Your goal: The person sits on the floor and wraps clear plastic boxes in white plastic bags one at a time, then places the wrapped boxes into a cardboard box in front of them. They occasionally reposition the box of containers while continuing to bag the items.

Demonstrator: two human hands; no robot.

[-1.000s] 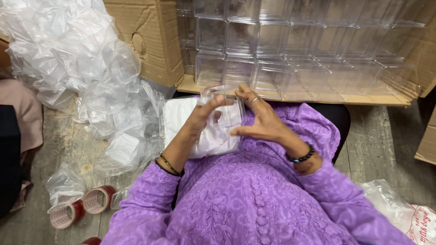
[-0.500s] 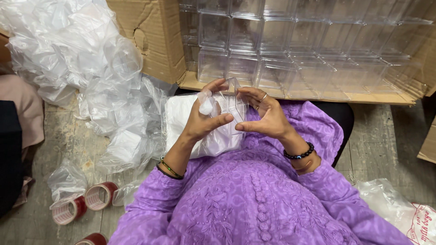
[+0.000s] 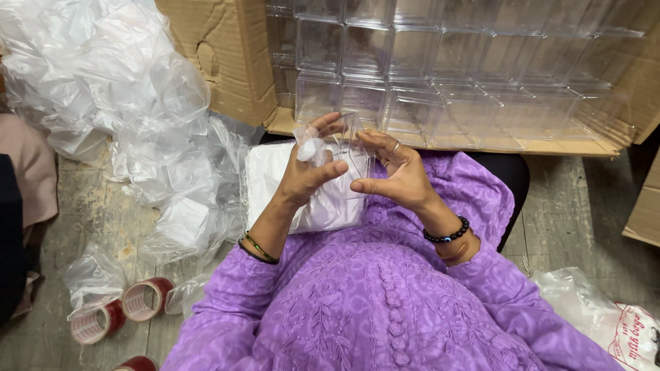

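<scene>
**Both hands closed on a clear plastic box above the lap**

From the head camera, the left hand (image 3: pixel 306 175) was curled around the near side of a small clear hard-plastic box (image 3: pixel 347 148), its thumb pressed toward the front face, and it also pinched a crumpled scrap of clear plastic film (image 3: pixel 309 148) against the box's top. The right hand (image 3: pixel 399 172) gripped the box's other side, fingers bent over the top edge and thumb pointing left. The box was held up over a white soft packet in a clear bag (image 3: pixel 302 189) that lay on the purple embroidered lap (image 3: pixel 371 302). Just beyond stood an open brown cardboard carton (image 3: pixel 227 62) packed with rows of matching clear boxes (image 3: pixel 454 75). A heap of loose clear plastic bags (image 3: pixel 117 103) lay to the left, with red-cored tape rolls (image 3: pixel 124 309) on the floor below it.
</scene>
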